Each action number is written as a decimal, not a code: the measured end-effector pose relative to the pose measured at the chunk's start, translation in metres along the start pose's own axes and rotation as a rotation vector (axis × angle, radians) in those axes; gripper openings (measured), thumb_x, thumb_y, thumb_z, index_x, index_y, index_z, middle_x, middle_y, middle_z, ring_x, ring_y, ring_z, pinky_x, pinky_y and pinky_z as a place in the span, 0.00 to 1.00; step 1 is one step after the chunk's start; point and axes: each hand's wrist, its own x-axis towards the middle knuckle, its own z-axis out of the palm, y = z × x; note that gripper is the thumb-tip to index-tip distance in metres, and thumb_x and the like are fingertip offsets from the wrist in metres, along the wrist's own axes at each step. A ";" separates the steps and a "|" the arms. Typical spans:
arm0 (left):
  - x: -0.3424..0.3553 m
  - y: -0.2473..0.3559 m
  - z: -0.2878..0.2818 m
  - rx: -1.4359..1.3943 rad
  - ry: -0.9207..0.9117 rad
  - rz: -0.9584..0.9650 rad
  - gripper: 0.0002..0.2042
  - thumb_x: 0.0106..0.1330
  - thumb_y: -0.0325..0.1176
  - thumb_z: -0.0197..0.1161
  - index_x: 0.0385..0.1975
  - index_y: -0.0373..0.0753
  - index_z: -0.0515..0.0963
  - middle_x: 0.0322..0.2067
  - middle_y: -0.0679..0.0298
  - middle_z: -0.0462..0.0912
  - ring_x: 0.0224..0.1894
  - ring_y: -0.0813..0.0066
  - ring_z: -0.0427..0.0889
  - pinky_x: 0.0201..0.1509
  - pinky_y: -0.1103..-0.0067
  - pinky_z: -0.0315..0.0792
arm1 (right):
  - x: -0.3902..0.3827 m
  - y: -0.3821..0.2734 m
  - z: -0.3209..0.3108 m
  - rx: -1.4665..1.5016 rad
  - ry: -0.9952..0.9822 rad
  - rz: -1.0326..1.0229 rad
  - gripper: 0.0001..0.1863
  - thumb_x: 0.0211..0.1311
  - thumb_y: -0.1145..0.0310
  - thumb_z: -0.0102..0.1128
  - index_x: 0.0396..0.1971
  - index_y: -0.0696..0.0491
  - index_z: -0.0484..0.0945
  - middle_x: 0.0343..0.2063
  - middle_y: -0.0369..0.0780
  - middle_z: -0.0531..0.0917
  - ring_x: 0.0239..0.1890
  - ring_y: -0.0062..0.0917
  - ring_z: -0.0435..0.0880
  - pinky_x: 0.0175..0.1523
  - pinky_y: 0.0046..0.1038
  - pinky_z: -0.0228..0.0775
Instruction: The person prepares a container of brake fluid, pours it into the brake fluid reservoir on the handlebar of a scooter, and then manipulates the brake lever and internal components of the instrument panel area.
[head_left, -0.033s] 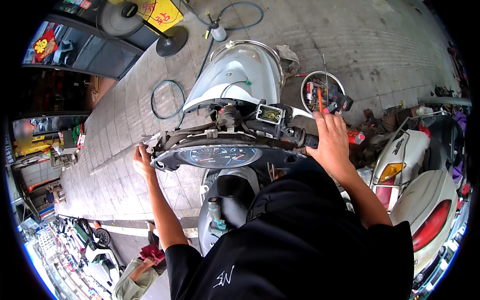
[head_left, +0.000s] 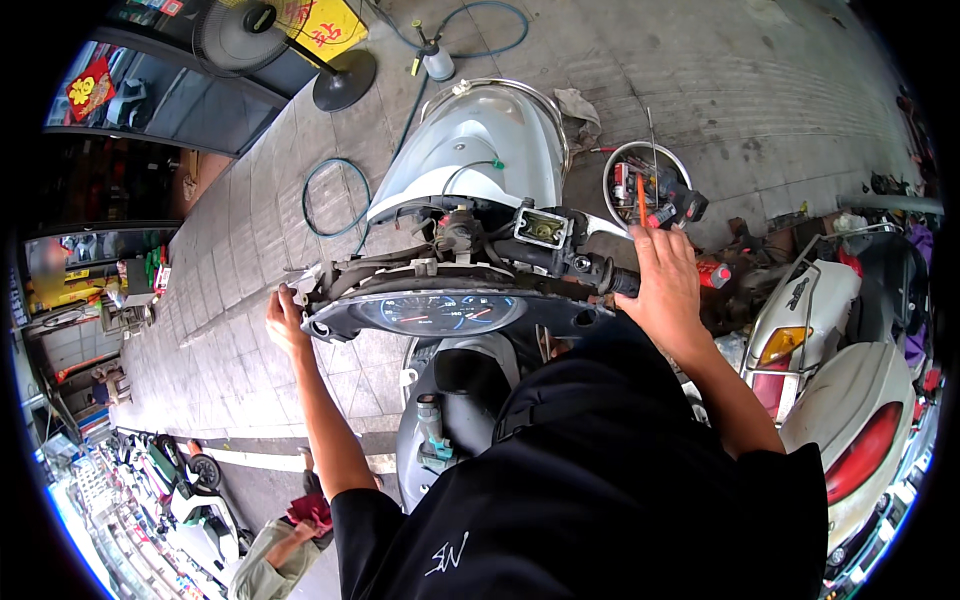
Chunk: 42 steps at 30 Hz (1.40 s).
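Note:
The scooter's handlebar, its cover removed, lies across the middle before me, with cables and switchgear bare. My right hand [head_left: 664, 285] is closed over the right handlebar grip [head_left: 625, 283], its fingers reaching forward by the silver brake lever [head_left: 603, 226]. At the bar's other end my left hand [head_left: 286, 320] curls around the left grip, which it mostly hides. Between them sits the dark instrument cluster [head_left: 440, 314]. The brake fluid reservoir [head_left: 542, 229] is uncovered, with yellowish fluid visible inside. Ahead is the pale front body panel [head_left: 480, 150] with a loose green-tipped wire.
A teal power tool [head_left: 433, 440] rests on the scooter behind the cluster. Ahead right stands a round bin [head_left: 612, 170] of tools and cans. A white scooter [head_left: 850, 400] is close on my right. A pedestal fan [head_left: 343, 82], hose [head_left: 306, 205] and spray bottle [head_left: 437, 65] are ahead left.
Both my hands keep their places on the handlebar, which has barely shifted. At the lower left, another person holding a dark red cloth has moved slightly.

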 end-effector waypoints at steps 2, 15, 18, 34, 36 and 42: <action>-0.002 0.000 0.001 -0.015 0.009 0.010 0.28 0.73 0.60 0.51 0.31 0.40 0.86 0.12 0.64 0.77 0.17 0.71 0.77 0.26 0.71 0.68 | 0.000 0.002 0.001 0.029 -0.018 -0.003 0.41 0.34 0.67 0.80 0.55 0.56 0.72 0.48 0.45 0.76 0.53 0.43 0.74 0.61 0.42 0.66; -0.004 -0.009 0.003 -0.046 -0.006 0.000 0.27 0.73 0.59 0.51 0.31 0.40 0.85 0.12 0.63 0.77 0.16 0.72 0.77 0.24 0.71 0.66 | 0.004 -0.001 -0.001 -0.073 0.035 -0.058 0.61 0.34 0.58 0.83 0.71 0.57 0.57 0.68 0.48 0.67 0.73 0.41 0.61 0.76 0.47 0.47; -0.004 -0.008 0.004 -0.049 0.015 0.027 0.27 0.73 0.59 0.51 0.31 0.40 0.85 0.12 0.63 0.77 0.16 0.72 0.77 0.23 0.72 0.66 | 0.005 0.001 0.002 -0.059 0.000 -0.039 0.61 0.31 0.66 0.82 0.71 0.58 0.56 0.68 0.49 0.65 0.72 0.43 0.61 0.78 0.46 0.46; -0.006 -0.005 0.004 -0.030 -0.017 0.000 0.28 0.74 0.58 0.50 0.28 0.39 0.84 0.11 0.65 0.74 0.16 0.75 0.74 0.22 0.75 0.64 | 0.011 -0.005 -0.002 -0.100 -0.022 0.005 0.45 0.30 0.64 0.84 0.56 0.55 0.73 0.49 0.45 0.74 0.58 0.40 0.72 0.69 0.44 0.59; -0.008 -0.006 0.005 -0.053 0.022 0.023 0.27 0.74 0.57 0.50 0.28 0.38 0.83 0.12 0.65 0.75 0.16 0.76 0.75 0.23 0.75 0.64 | 0.009 -0.003 0.001 -0.043 -0.186 0.078 0.43 0.29 0.65 0.84 0.53 0.55 0.74 0.46 0.44 0.74 0.55 0.41 0.72 0.66 0.43 0.60; -0.008 -0.003 0.003 -0.028 -0.007 0.004 0.27 0.74 0.56 0.51 0.28 0.38 0.83 0.13 0.65 0.76 0.17 0.76 0.76 0.23 0.75 0.66 | 0.010 -0.008 -0.001 -0.083 -0.005 0.026 0.50 0.29 0.65 0.84 0.61 0.55 0.70 0.57 0.46 0.72 0.63 0.42 0.68 0.69 0.43 0.58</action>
